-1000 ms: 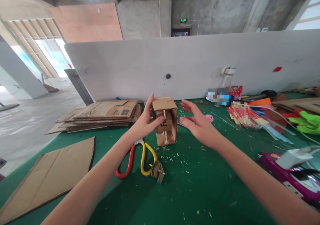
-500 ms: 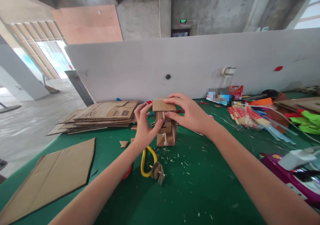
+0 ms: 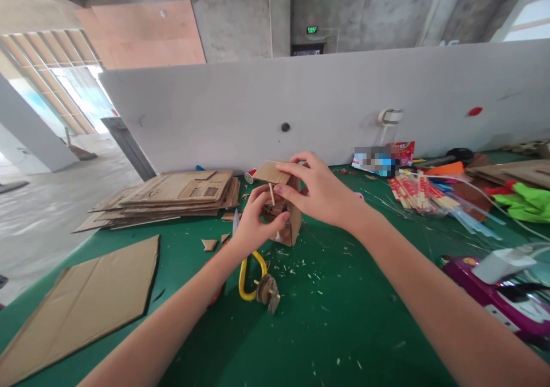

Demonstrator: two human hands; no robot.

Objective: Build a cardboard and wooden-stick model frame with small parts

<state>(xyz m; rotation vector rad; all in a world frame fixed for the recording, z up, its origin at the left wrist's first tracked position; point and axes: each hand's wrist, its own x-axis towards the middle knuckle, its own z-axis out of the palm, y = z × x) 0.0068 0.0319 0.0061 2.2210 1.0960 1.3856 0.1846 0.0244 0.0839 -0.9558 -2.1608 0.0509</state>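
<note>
A small open-fronted cardboard box (image 3: 294, 226) stands upright on the green table, turned at an angle. A thin wooden stick (image 3: 271, 194) shows inside it below the top panel (image 3: 271, 172). My right hand (image 3: 320, 192) grips the upper right part, index finger on top and thumb under the edge. My left hand (image 3: 260, 218) curls around the box's left side, thumb across the open front; its fingertips are partly hidden. In front lie scissors with one yellow handle (image 3: 243, 281) and one red handle, partly under my left forearm. Stacked cardboard discs on a stick (image 3: 268, 292) touch the yellow handle.
Flattened cardboard (image 3: 172, 195) is stacked at the back left, with a loose cardboard sheet (image 3: 94, 284) nearer. Wrapped chopsticks (image 3: 423, 195), clear sticks and green fabric (image 3: 526, 201) lie right. A purple power strip (image 3: 468, 284) with a white plug is at the right edge. Scraps dot the table.
The box has been turned, so its right side shows more and its top panel slants. My left fingers have moved down from the box's upper left corner to its side.
</note>
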